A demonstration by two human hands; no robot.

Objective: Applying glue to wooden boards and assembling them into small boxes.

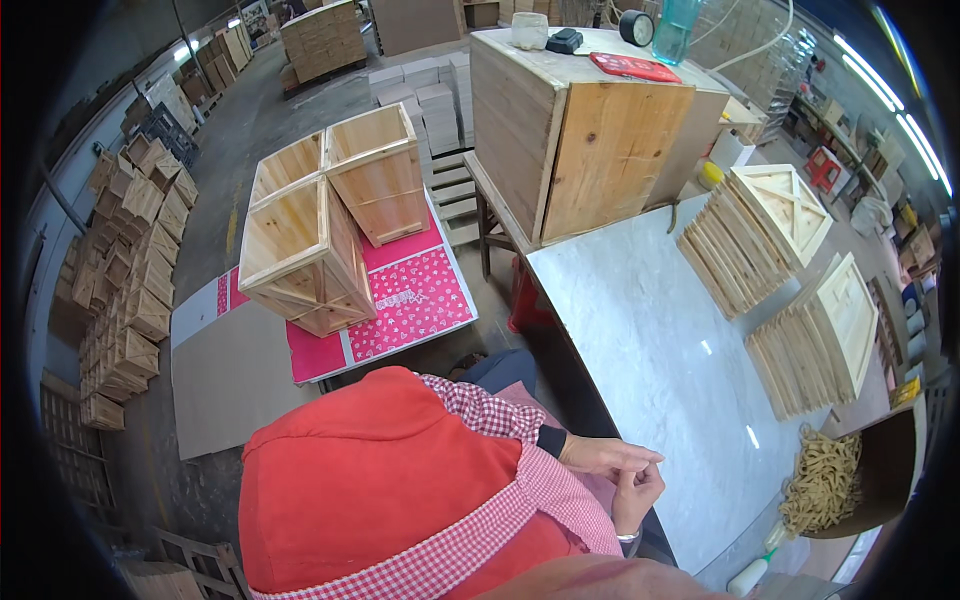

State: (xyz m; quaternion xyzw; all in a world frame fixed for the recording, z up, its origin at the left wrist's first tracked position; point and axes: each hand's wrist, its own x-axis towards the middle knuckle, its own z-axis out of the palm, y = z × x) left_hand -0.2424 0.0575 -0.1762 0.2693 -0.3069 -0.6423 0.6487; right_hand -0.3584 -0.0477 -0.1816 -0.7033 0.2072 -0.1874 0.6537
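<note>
Near the front left edge of the pale table, my hands meet, one against the other. My left hand lies over the top with its fingers stretched out flat. Just under it, my right hand has its fingers bent together; anything between them is too small or hidden to make out. A band shows at the right wrist. Farther right on the table stand two stacks of wooden panels, the far stack and the near stack, their top frames cross-braced or boarded.
An open carton of tan bands or strips stands at the near right, by a white bottle with a green top. A large wooden box occupies the table's far end. Left, wooden crates rest on a pink patterned sheet.
</note>
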